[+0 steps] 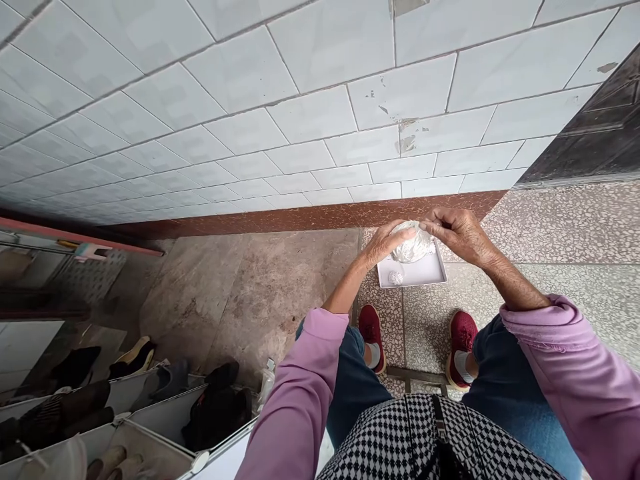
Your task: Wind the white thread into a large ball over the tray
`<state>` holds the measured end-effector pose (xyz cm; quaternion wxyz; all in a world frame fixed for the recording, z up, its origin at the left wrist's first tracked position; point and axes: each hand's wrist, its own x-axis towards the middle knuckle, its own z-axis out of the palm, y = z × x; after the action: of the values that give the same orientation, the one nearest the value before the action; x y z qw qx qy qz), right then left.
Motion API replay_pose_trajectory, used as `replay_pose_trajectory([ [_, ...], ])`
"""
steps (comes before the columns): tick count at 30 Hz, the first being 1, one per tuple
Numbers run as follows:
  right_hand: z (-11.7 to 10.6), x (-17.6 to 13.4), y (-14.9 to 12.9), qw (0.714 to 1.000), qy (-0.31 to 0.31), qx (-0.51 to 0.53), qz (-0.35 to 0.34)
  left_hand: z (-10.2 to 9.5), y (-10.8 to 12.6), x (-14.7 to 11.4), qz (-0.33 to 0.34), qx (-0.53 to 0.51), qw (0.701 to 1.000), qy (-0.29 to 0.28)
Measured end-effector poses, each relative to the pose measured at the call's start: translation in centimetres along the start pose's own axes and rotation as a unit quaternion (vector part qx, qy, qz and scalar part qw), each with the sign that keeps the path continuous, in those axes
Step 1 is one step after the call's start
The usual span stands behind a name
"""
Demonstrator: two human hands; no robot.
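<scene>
My left hand (381, 245) is closed around the left side of a white, crumpled-looking bundle (413, 249). Whether it is yarn or thin plastic, I cannot tell. At the bundle's upper right edge my right hand (461, 236) pinches with thumb and forefinger; what lies between the fingertips is too small to make out. Below both hands, a shallow white box lid (425, 275) rests on the speckled floor. A small white ball (395, 277) with a rough surface lies in its near left corner.
A white tiled wall (310, 127) rises ahead, with a reddish-brown skirting (280, 223) at its foot. To the left stands a rack (165, 420) with several shoes. My red shoes (463, 337) are on the floor just this side of the lid.
</scene>
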<state>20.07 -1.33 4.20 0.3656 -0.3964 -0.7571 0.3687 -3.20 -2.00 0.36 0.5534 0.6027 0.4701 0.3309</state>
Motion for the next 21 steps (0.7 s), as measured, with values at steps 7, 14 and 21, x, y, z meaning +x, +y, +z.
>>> replay_pose_trajectory([
  [7, -0.2, 0.8, 2.2, 0.997, 0.000, 0.076, 0.017, 0.4, 0.1, -0.5, -0.005, -0.104, 0.988, -0.112],
  [14, 0.9, 1.3, 2.7, 0.993, 0.016, 0.115, 0.029, 1.0, -0.3, -0.5, -0.052, -0.252, 0.965, -0.049],
  [21, 2.1, 0.9, 2.2, 1.000, 0.016, 0.013, 0.023, 1.1, 0.0, 0.5, -0.035, -0.369, 0.927, 0.062],
])
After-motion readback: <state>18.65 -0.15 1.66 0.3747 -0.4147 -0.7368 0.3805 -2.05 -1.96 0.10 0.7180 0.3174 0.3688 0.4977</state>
